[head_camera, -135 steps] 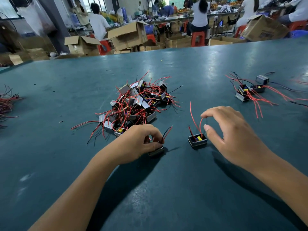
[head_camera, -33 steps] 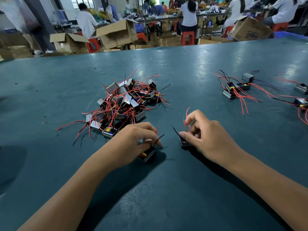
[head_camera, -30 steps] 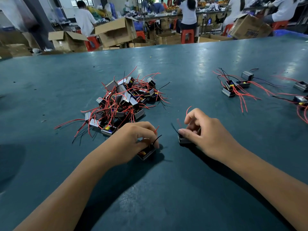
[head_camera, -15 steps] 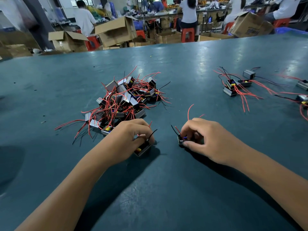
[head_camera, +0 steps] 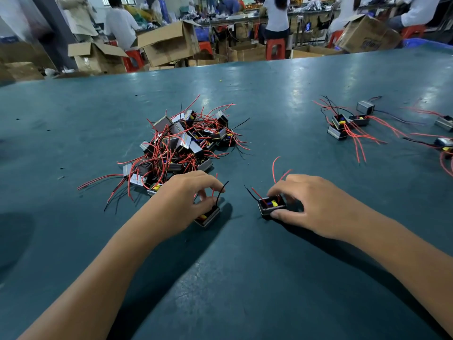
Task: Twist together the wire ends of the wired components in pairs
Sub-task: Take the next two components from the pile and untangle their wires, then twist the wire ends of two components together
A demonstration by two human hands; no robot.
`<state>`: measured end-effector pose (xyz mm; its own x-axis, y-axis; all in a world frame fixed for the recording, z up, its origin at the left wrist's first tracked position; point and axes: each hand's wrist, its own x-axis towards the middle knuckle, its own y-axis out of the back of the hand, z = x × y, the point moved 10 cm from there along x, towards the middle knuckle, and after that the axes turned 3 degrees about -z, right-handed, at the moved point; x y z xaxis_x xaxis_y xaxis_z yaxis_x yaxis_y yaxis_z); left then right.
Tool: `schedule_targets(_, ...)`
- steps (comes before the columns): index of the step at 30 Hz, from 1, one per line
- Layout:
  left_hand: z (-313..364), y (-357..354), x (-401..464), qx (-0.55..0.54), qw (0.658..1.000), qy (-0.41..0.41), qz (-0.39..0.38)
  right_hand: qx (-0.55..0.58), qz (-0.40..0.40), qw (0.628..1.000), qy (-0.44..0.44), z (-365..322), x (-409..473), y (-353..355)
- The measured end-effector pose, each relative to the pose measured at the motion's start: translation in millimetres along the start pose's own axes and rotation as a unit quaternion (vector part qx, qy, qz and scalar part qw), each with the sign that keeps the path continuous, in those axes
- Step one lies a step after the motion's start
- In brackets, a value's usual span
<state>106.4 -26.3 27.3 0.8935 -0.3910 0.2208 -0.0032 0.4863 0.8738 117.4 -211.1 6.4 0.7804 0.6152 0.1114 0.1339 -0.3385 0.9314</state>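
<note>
On the green desk (head_camera: 294,266), toward the middle of its near edge, the left hand (head_camera: 181,200) curls over a small boxed part (head_camera: 208,217), fingers and thumb gripping it against the surface. A black wire (head_camera: 220,195) rises from that part between the fingertips; a red one beside it is mostly hidden by the fingers.

Just to the right, apart from the first, a second boxed part (head_camera: 270,207) sits open side up, showing yellow and blue pieces inside. The right hand (head_camera: 316,204) grasps it, thumb against the near side and fingers curled over the far side. A short black wire and a short red wire (head_camera: 256,193) stick out to its left, and a longer red wire (head_camera: 274,168) arcs up behind the fingers. The wire ends of the two parts do not touch.

Beyond the left hand, toward the desk's centre, lies a heap of parts (head_camera: 181,143) tangled in red and black wires. Near the right edge sits a smaller cluster of parts (head_camera: 343,126) with red wires trailing toward the near side; whether those wires are joined looks likely but is too small to tell.

Past the far edge stand cardboard boxes (head_camera: 169,42), red stools and seated people.
</note>
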Motion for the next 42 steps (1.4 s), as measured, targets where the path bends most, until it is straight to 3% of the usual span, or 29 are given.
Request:
schedule_targets(3, -1.2, -1.0, 0.5, 0.004, 1.000, 0.005, -0.006, -0.022, 0.006, 0.999, 0.025, -11.6, -3.0, 4.3)
schedule_targets(9, -2.3, -3.6, -0.1, -0.007, 1.000, 0.011, -0.018, -0.115, 0.177, 0.970, 0.118, -53.6, -19.6, 42.6)
schedule_targets(12, -0.9, -2.8, 0.1, -0.004, 1.000, 0.005, -0.017, -0.140, 0.216, 0.957, 0.136, -61.4, -23.7, 49.3)
schedule_targets(23, 1.0, 8.8, -1.2, -0.025, 1.000, -0.002, 0.015, -0.144, 0.231, 0.955, 0.117, -57.2, -23.3, 50.8)
schedule_targets(29, -17.4, 37.0, -6.9, -0.154, 0.978, 0.065, 0.127, -0.140, 0.226, 0.959, 0.102, -48.6, -21.9, 50.0)
schedule_targets(31, -22.0, 42.0, -8.5, -0.152, 0.974, 0.084, 0.143, -0.138, 0.222, 0.960, 0.099, -47.5, -21.0, 49.1)
schedule_targets(39, -14.4, 2.2, -10.0, -0.026, 0.993, 0.074, -0.082, -0.130, 0.202, 0.967, 0.091, -46.7, -17.5, 47.5)
schedule_targets(42, -6.8, -3.6, -11.3, -0.019, 0.992, 0.055, -0.111, -0.129, 0.201, 0.968, 0.081, -43.7, -16.2, 48.5)
